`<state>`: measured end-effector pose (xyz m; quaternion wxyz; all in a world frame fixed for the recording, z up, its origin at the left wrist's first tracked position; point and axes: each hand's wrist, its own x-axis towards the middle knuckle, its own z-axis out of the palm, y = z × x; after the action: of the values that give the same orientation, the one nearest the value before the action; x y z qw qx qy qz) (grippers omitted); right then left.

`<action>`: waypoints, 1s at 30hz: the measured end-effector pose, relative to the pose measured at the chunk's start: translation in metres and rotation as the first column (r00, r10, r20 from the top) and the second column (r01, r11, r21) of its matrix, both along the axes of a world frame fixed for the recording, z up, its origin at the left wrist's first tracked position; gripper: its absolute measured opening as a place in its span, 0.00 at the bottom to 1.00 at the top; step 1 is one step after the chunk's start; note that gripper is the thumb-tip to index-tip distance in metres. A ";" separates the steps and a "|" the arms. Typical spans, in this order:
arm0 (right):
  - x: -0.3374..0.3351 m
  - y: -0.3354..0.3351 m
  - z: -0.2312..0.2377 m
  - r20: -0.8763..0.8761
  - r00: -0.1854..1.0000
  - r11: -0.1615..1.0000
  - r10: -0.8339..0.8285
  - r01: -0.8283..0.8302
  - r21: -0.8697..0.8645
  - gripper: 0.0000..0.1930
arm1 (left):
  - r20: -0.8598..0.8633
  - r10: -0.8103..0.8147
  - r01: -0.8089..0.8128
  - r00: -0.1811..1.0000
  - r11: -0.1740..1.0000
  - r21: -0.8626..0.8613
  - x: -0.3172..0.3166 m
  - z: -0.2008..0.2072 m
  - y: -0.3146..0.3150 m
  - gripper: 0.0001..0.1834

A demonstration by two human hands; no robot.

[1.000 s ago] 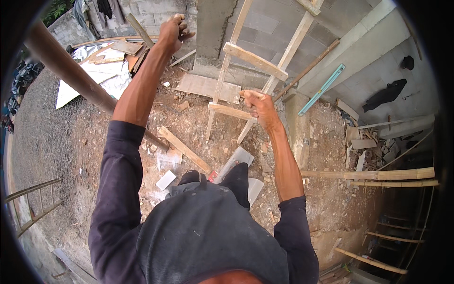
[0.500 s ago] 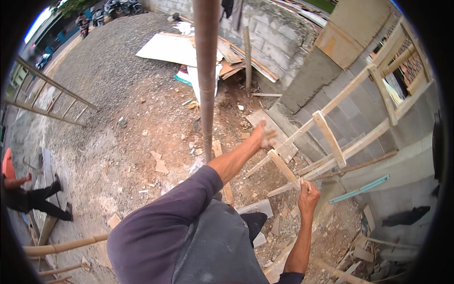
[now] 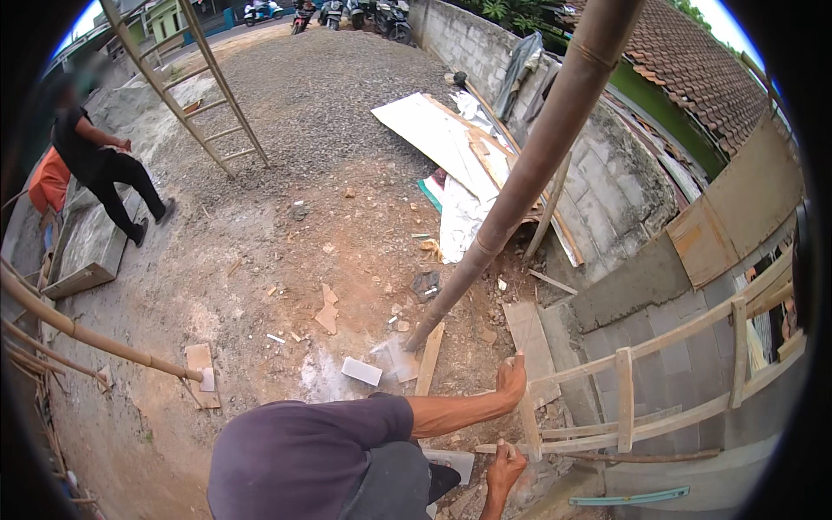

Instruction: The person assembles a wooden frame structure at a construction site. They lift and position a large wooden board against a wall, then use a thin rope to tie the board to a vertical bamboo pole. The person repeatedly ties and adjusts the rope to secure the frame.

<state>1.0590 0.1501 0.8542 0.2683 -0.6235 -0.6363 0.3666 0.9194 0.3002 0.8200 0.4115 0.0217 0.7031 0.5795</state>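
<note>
A light wooden ladder (image 3: 625,399) slants from beside my hands up toward the block wall at the right. My left hand (image 3: 511,380), its arm stretched across in front of me, is closed at the near end of the ladder's upper rail. Closer to me, my right hand (image 3: 504,469) is closed at the near end of the lower rail, thumb upward. The end rung (image 3: 529,425) lies between the two hands. My fingers partly hide both rail ends.
A bamboo pole (image 3: 511,204) rises close in front. Another ladder (image 3: 208,87) stands at the far left, near a person in dark clothes (image 3: 104,165). White boards (image 3: 433,139) lie beside the block wall (image 3: 598,191). A white block (image 3: 361,371) rests on the rubble ground.
My left hand, open and off the ladder before, has closed at its upper rail end. My right hand stays at the ladder. The view has swung left and up, bringing the person further in.
</note>
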 end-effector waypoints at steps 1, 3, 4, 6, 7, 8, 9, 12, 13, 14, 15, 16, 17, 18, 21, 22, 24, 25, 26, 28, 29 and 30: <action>-0.003 0.004 0.000 -0.126 0.992 1.000 0.018 -0.017 0.008 0.13 | -0.048 0.063 -0.061 0.997 0.997 0.040 -0.003 0.003 -0.002 0.17; -0.009 0.008 0.003 -0.123 0.990 0.997 0.071 -0.073 -0.012 0.12 | -0.117 0.064 -0.042 0.991 0.982 0.186 -0.013 -0.016 0.007 0.17; -0.012 0.009 0.009 -0.124 0.988 0.995 0.093 -0.097 -0.023 0.11 | 0.032 0.056 -0.060 0.998 0.989 0.138 -0.026 -0.024 0.011 0.17; -0.016 0.016 0.035 -0.196 0.966 0.976 0.170 -0.192 -0.098 0.11 | 0.327 0.048 -0.066 0.944 0.997 0.044 -0.052 -0.035 0.017 0.15; -0.014 0.018 0.043 -0.238 0.957 0.969 0.165 -0.202 -0.140 0.11 | 0.334 0.089 -0.095 0.939 0.995 0.004 -0.056 -0.019 0.010 0.14; -0.008 0.024 0.044 -0.187 0.971 0.985 0.149 -0.162 -0.056 0.11 | 0.338 0.130 -0.125 0.932 0.992 -0.036 -0.057 -0.003 0.000 0.13; -0.002 0.035 0.048 -0.133 0.981 0.989 0.145 -0.141 0.036 0.12 | 0.366 0.165 -0.173 0.916 0.985 -0.009 -0.058 0.008 -0.005 0.13; 0.022 0.068 0.045 -0.060 0.997 0.945 0.041 -0.020 0.325 0.12 | 0.512 0.207 -0.333 0.834 0.928 0.167 -0.052 0.023 -0.012 0.13; 0.028 0.073 0.039 -0.058 0.998 0.907 -0.015 0.038 0.420 0.12 | 0.528 0.148 -0.321 0.836 0.912 0.254 -0.046 0.040 -0.016 0.14; 0.032 0.071 0.030 -0.016 0.999 0.929 -0.030 0.034 0.369 0.12 | 0.539 0.086 -0.308 0.838 0.889 0.338 -0.038 0.057 -0.017 0.14; 0.037 0.068 0.023 0.025 0.999 0.948 -0.045 0.035 0.316 0.12 | 0.545 0.020 -0.293 0.838 0.859 0.420 -0.033 0.075 -0.018 0.14; 0.038 0.063 0.024 0.069 0.996 0.965 -0.050 0.031 0.261 0.12 | 0.502 -0.064 -0.229 0.863 0.835 0.501 -0.033 0.085 -0.017 0.14; 0.038 0.056 0.024 0.246 0.958 0.969 0.148 -0.190 0.159 0.15 | 0.451 -0.148 -0.160 0.880 0.801 0.576 -0.033 0.095 -0.015 0.13; 0.026 0.040 0.035 0.159 0.950 0.963 0.268 -0.271 -0.004 0.15 | 0.394 -0.235 -0.085 0.888 0.760 0.644 -0.030 0.099 -0.014 0.13; 0.002 0.015 0.098 -0.180 0.906 0.872 0.383 -0.419 -0.253 0.15 | 0.640 -0.312 -0.132 0.703 0.826 0.548 -0.042 0.053 0.016 0.12; 0.011 0.013 0.117 -0.292 0.910 0.898 0.293 -0.367 -0.244 0.15 | 0.728 -0.292 -0.156 0.620 0.864 0.479 -0.044 0.056 0.013 0.11; 0.031 0.019 0.144 -0.402 0.909 0.960 0.109 -0.201 -0.195 0.14 | 0.797 -0.275 -0.188 0.538 0.882 0.432 -0.043 0.067 0.007 0.10; 0.046 0.030 0.156 -0.401 0.916 0.986 0.016 -0.080 -0.144 0.13 | 0.788 -0.299 -0.201 0.539 0.862 0.465 -0.038 0.075 0.004 0.10; 0.070 0.046 0.147 -0.286 0.958 0.999 0.032 -0.024 0.030 0.12 | 0.780 -0.323 -0.211 0.536 0.843 0.494 -0.031 0.084 0.000 0.10; 0.105 0.063 0.100 -0.121 0.992 0.963 -0.026 0.057 0.263 0.12 | 0.682 -0.380 -0.165 0.625 0.789 0.591 -0.006 0.122 -0.007 0.11; 0.116 0.064 0.074 -0.081 0.994 0.941 -0.079 0.101 0.323 0.12 | 0.627 -0.411 -0.133 0.662 0.759 0.638 0.004 0.135 -0.006 0.12; 0.123 0.060 0.062 -0.047 0.990 0.913 -0.131 0.139 0.383 0.12 | 0.543 -0.447 -0.073 0.711 0.721 0.689 0.007 0.134 -0.003 0.12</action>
<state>1.1822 0.2104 0.9157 0.4168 -0.5973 -0.6485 0.2213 0.9259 0.2972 0.9544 0.6631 0.0313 0.2410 0.7080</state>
